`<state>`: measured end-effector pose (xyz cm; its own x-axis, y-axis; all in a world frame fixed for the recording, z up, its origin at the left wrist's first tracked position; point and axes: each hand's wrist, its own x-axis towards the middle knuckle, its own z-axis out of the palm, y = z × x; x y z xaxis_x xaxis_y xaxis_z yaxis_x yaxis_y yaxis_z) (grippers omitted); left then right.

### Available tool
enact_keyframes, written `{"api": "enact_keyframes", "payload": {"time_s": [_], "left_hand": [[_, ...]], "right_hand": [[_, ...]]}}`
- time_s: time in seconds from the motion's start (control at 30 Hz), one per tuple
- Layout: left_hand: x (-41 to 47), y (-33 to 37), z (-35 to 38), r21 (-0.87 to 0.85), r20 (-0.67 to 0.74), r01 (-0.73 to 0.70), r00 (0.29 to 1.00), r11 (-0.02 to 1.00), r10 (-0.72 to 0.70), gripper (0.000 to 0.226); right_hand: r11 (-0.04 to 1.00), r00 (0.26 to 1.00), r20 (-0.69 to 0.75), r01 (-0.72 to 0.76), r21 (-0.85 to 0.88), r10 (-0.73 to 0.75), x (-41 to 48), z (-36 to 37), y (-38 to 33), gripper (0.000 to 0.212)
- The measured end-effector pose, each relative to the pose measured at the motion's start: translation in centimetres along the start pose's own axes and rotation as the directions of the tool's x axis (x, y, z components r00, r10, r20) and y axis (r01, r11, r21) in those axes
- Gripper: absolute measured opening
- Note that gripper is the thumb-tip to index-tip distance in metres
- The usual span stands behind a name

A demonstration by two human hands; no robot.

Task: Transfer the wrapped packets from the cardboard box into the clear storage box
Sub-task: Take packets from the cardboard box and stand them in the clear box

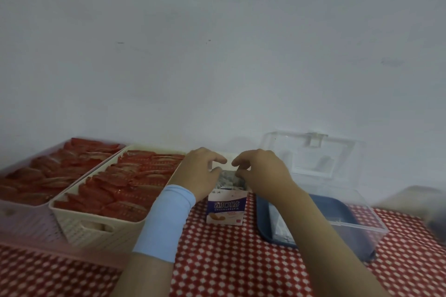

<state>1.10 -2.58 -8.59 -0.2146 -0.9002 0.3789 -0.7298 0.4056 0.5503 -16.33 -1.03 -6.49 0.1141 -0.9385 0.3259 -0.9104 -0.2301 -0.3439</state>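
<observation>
Nearest us, a red-and-white patterned tablecloth (pixel 229 260) covers the table, with open cloth between the two forearms; the left wrist wears a light blue sleeve (pixel 166 222). One small white-and-purple cardboard box (pixel 226 207) stands upright at the middle, top open, wrapped packets (pixel 228 179) showing inside it. Two hands are over that opening. The right hand (pixel 260 171) has thumb and forefinger curled in, pinching the packets at their right edge. The left hand (pixel 200 171) is curled at the box's left side, and I can't tell whether it grips anything.

Just right of the cardboard box, a narrow strip of cloth apart, sits one clear storage box (pixel 337 222) with a dark blue bottom, a few pale packets already lying in its near left corner. Its lid (pixel 313 154) stands open against the wall.

On the left are two baskets side by side, one cream basket (pixel 96 226) and one pink basket (pixel 24 224), both packed with red wrappers. Something blurred (pixel 432 212) sits at the right edge. Behind it all is a plain grey-white wall (pixel 217 55)
</observation>
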Motion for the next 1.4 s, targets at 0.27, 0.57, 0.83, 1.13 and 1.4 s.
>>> {"api": "enact_keyframes", "payload": {"time_s": [0.27, 0.57, 0.83, 1.13, 1.4], "left_hand": [[-0.2, 0.7, 0.7, 0.027, -0.008, -0.014, 1.000, 1.000, 0.014, 0.019], [-0.1, 1.0, 1.1, -0.108, 0.023, -0.002, 1.000, 0.994, 0.005, 0.014], [0.3, 0.6, 0.2, -0.301, -0.083, 0.021, 0.995, 0.953, -0.048, 0.011], [-0.7, 3.0, -1.7, -0.851, 0.425, 0.400, 0.905, 0.341, -0.003, 0.045], [-1.1, 3.5, 0.1, -0.880, 0.471, 0.464, 0.880, 0.099, 0.062, 0.030]], "right_hand": [[0.974, 0.976, -0.208, 0.101, 0.202, -0.058, -0.9, 1.5, 0.0, 0.024], [0.985, 0.999, -0.054, 0.010, 0.173, 0.000, -0.8, 0.8, 1.0, 0.012], [0.829, 0.957, -0.251, 0.019, 0.558, 0.147, -1.4, -2.4, 1.8, 0.011], [0.603, 0.995, -0.099, 0.063, 0.795, 0.026, -2.3, -3.5, 0.7, 0.022], [0.471, 0.996, -0.080, 0.048, 0.881, 0.049, -2.3, -3.2, 0.0, 0.033]]}}
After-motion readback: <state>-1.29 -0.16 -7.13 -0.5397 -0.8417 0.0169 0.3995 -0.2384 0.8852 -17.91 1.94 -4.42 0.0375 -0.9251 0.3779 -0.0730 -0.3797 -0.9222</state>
